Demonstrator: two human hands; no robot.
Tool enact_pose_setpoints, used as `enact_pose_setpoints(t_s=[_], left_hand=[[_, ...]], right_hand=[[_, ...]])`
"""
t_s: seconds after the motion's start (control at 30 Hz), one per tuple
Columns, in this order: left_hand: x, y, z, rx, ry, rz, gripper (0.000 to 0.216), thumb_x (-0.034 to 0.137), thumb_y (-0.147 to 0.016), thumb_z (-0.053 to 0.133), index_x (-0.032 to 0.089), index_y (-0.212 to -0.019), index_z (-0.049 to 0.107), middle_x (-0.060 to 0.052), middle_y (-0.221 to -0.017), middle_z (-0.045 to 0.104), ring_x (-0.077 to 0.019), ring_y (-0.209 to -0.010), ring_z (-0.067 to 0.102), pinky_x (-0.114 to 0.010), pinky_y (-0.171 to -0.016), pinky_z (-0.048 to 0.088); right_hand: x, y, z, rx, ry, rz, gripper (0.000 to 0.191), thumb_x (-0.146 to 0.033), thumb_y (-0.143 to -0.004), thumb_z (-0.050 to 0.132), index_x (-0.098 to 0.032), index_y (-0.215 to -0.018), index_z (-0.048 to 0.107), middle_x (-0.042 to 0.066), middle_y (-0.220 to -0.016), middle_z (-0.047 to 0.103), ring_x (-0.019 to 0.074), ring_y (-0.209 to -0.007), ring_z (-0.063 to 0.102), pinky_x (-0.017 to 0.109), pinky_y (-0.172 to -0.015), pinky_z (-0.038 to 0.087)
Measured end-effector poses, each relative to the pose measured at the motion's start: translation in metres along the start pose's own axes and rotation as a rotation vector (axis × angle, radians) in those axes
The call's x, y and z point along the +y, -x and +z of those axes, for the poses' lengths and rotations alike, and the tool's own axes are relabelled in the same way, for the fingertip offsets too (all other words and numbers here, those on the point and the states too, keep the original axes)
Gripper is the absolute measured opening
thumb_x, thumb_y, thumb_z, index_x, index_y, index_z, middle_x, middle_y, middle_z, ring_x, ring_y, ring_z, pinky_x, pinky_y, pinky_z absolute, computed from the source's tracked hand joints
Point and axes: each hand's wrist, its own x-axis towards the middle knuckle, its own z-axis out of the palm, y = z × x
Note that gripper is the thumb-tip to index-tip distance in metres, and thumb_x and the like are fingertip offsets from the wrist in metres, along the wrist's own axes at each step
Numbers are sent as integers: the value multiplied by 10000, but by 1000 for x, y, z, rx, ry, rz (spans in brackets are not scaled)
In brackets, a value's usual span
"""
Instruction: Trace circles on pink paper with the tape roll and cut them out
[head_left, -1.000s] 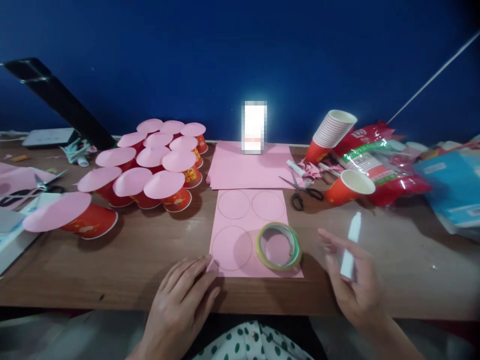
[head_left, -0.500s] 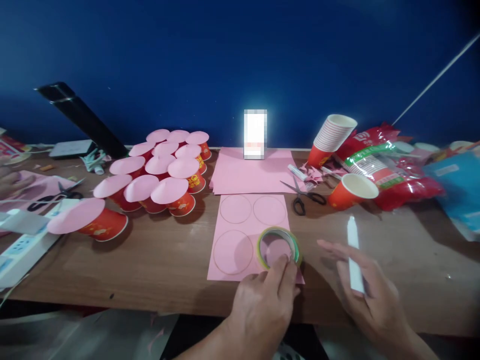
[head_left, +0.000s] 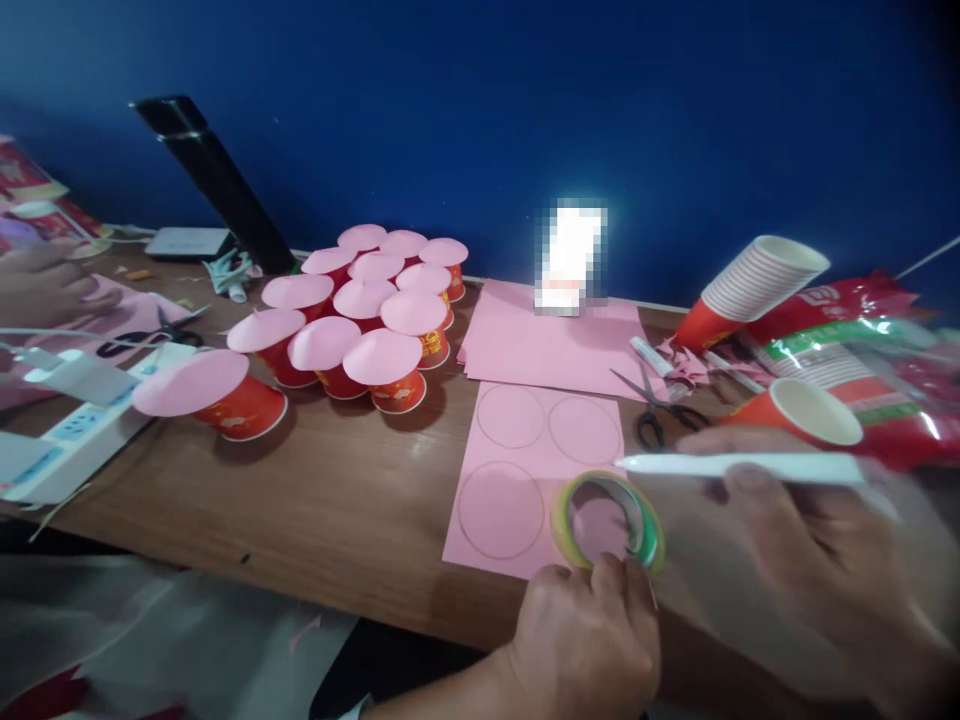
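Note:
A roll of tape lies on the lower right corner of a pink paper sheet. My left hand has closed fingers on the roll's near rim. Three drawn circles show on the sheet, to the left of the roll and beyond it. In my right hand, smeared by motion, is a white pen, held nearly level. Its tip points left, above the far right edge of the roll. Beyond the pen are black-handled scissors with their blades apart.
At left stand several red paper cups topped with pink paper discs. A stack of cups, a lone cup and a red plastic bag are at right. Another person's hand is far left, near a power strip.
My right hand has risen, turning the pen from upright to nearly level with its tip to the left. My left hand stays at the tape roll. The camera view has shifted and tilted.

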Motion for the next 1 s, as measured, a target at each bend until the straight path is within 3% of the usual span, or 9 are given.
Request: enact_pose_setpoints(t_s=[0.1,0.23,0.4,0.57,0.73,1.0], left_hand=[[-1,-2,0,29,-3,-4,214,229,-752,577,100,-921,585,-20,-612,558,-147,-384,498,-272,-311,306],[2,-6,1,91,-57,-71,263,209,-721,606,78,-947,576,2,-545,526,-147,-355,470,-275,-308,277],[11,-8,6,68,-14,-201,135,219,-689,621,161,-683,499,16,-497,476,-156,-330,447,-297,-310,263],[11,-8,9,86,-24,-218,65,189,-700,556,163,-669,505,6,-489,469,-162,-322,444,-300,-306,250],[4,-7,10,97,0,-119,29,179,-718,542,169,-701,521,19,-477,450,-136,-287,404,-284,-291,216],[14,-7,4,58,-21,-196,52,193,-716,565,159,-693,534,5,-487,475,-164,-320,447,-306,-305,280]], right_hand=[[-6,-27,25,-206,-41,-25,98,-304,-882,468,-229,-872,530,6,-768,578,146,-614,543,271,-568,430],[-9,-51,54,-544,-35,-110,178,-295,-900,417,-207,-770,500,-2,-725,589,136,-632,551,256,-610,414],[-9,-62,71,-807,29,-93,210,-315,-916,378,-215,-747,448,-23,-642,577,134,-590,545,250,-605,395],[-5,-63,77,-891,173,-125,251,-350,-924,343,-210,-752,460,5,-665,580,153,-591,540,268,-605,376],[-2,-62,80,-903,220,-161,280,-375,-929,322,-207,-766,476,17,-667,576,161,-596,545,278,-607,365],[-2,-61,80,-927,209,-175,228,-332,-920,354,-207,-781,484,15,-657,578,166,-604,553,273,-585,355]])
